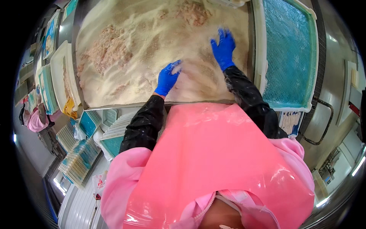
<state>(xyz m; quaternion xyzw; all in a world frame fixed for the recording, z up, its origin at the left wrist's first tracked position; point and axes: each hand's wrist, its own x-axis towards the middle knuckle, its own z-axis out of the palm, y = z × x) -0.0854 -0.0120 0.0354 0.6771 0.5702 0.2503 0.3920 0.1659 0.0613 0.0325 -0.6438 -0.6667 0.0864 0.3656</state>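
The left grip [167,79], narrow with thumb and fingers parted, angles forward and rightward over pale powder [148,86]; the right grip [224,49], spread wide, reaches farther, fingers pointing away. A pinkish, clumpy heap [109,49] lies left of the left grip, its long axis unclear, and a teal-lined tray [291,57] stands right of the right grip.

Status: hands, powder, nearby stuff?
Left hand open, right hand open, both over pale powder; contact unclear. Pinkish heap left of left hand, smaller heap toward far side of tray.
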